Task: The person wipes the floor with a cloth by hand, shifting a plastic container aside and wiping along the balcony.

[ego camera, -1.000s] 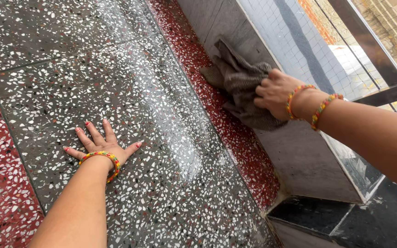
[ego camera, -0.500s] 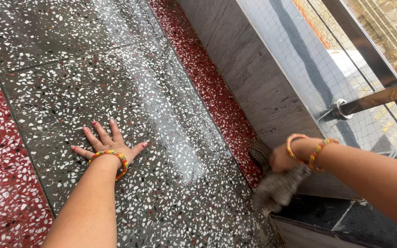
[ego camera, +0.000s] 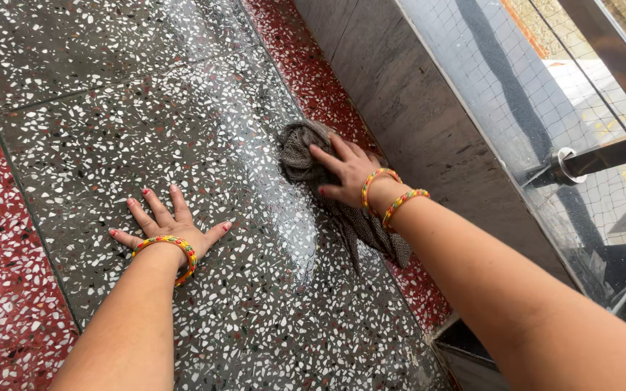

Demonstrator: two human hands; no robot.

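My left hand (ego camera: 172,228) lies flat on the floor (ego camera: 110,94), palm down, with the fingers spread apart and nothing in it. The floor here is dark and shiny, with lots of little white specks in it. I wear a yellow and red bangle (ego camera: 170,250) on that wrist. My right hand (ego camera: 349,174) is pressed down on top of a grey cloth (ego camera: 327,181), with the fingers stretched out over it, not curled around it. The cloth lies on the dark floor, right at the edge of the red strip (ego camera: 313,80) that runs beside the wall. One end of the cloth is bunched up past my fingertips, and the other end trails back under my wrist toward me. Two bangles (ego camera: 389,195) sit on my right wrist, just behind the hand. My two hands are well apart, with shiny floor between them. There is more red floor (ego camera: 1,289) on the far left. Past the red strip stands a low grey stone wall (ego camera: 414,123). Next to it is a glass panel (ego camera: 537,108) with a net pattern, and a metal rail (ego camera: 603,156) is fixed to it.
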